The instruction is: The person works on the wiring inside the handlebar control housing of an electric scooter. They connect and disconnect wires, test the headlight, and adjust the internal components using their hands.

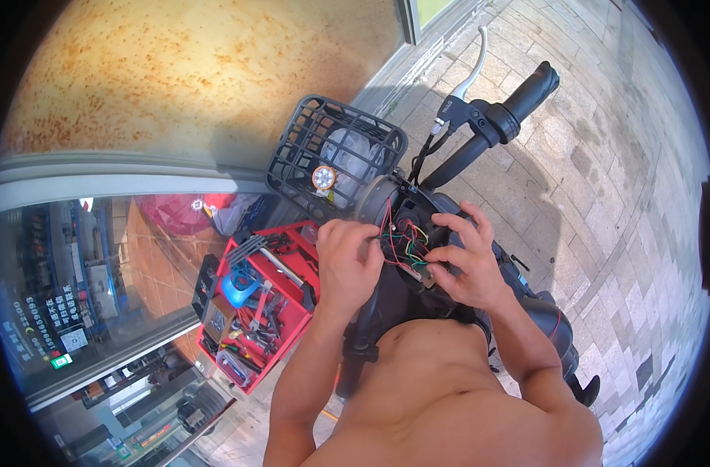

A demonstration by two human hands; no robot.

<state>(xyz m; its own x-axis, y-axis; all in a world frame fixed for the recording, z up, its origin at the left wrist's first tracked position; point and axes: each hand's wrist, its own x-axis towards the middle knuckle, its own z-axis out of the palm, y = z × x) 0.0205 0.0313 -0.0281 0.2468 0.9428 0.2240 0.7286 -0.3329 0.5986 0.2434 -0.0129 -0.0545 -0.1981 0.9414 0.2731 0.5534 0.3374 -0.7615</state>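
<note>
An electric bike stands in front of me, its steering head opened up. Thin red, green and yellow wires (pixel 409 247) come out of the dark opening. My left hand (pixel 345 261) is at the left side of the opening, thumb and index finger closed on a red wire. From the right, my right hand (pixel 473 263) reaches in, thumb and index finger pinched on the wires near their green strands, its other fingers raised and bent. The exact wire ends between the fingertips are hidden. Ahead of the hands is a round grey headlight housing (pixel 376 198).
A black basket (pixel 292 136) with a clear plastic bag and a round lamp (pixel 324 178) is in front. The right handlebar grip (pixel 530 95) and silver brake lever (pixel 473 66) stick out ahead. At left, a red toolbox (pixel 289 346) full of tools stands beside a glass door (pixel 67 296).
</note>
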